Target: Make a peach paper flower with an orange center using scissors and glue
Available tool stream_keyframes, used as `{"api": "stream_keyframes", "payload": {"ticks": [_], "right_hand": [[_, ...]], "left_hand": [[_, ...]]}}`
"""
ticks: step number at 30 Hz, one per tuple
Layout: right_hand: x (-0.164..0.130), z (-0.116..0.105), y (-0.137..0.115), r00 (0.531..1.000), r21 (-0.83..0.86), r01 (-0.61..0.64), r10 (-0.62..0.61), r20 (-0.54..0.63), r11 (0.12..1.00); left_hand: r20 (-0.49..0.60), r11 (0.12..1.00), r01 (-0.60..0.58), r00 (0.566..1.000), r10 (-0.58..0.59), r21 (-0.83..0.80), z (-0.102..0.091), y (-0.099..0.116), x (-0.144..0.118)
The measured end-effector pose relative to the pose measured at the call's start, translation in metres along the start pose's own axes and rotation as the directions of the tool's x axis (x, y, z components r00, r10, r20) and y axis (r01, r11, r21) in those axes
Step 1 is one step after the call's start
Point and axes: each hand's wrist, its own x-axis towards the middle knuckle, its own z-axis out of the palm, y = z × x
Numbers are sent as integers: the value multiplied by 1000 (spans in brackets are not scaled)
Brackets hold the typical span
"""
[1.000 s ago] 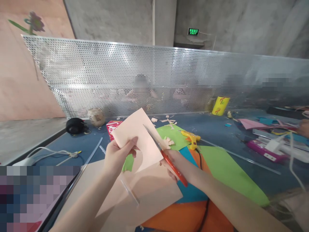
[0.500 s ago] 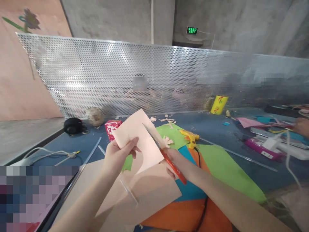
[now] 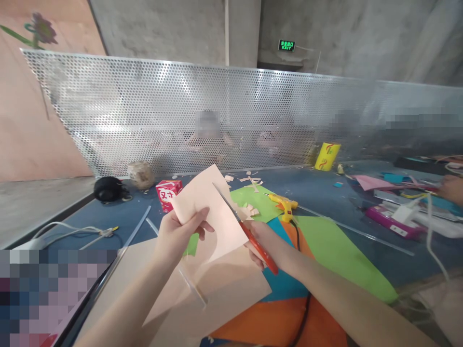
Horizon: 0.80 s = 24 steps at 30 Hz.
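My left hand [image 3: 178,234] pinches a folded sheet of pale pink paper [image 3: 213,212] and holds it up over the table. Red-handled scissors [image 3: 249,235] are gripped in my right hand [image 3: 267,243], their blades lying along the paper's right edge. Below both hands a larger pale pink sheet [image 3: 202,294] lies flat on the table, with a clear glue stick [image 3: 193,286] on it.
Green [image 3: 336,250], orange and blue paper sheets lie to the right. A yellow glue gun [image 3: 284,202] with a black cord, a red box [image 3: 167,193], paper scraps and white cables rest on the blue table [image 3: 318,190]. A perforated metal screen [image 3: 144,106] stands behind; people sit beyond it.
Hardly anything has changed: the paper and scissors stay together, and the view has shifted slightly to the right.
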Motion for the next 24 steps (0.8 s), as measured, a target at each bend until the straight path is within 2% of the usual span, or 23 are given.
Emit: {"api": "stream_keyframes", "payload": {"ticks": [10, 17, 24], "right_hand": [[5, -1, 2, 997, 40, 81, -82, 4, 996], [11, -4, 6, 1000, 54, -4, 4, 12, 999], [16, -3, 4, 1000, 74, 16, -17, 8, 997]], "left_hand": [[94, 993, 28, 995, -39, 114, 3, 0, -4], [76, 987, 33, 996, -45, 158, 0, -1, -3], [166, 990, 46, 984, -68, 134, 4, 4, -7]]}}
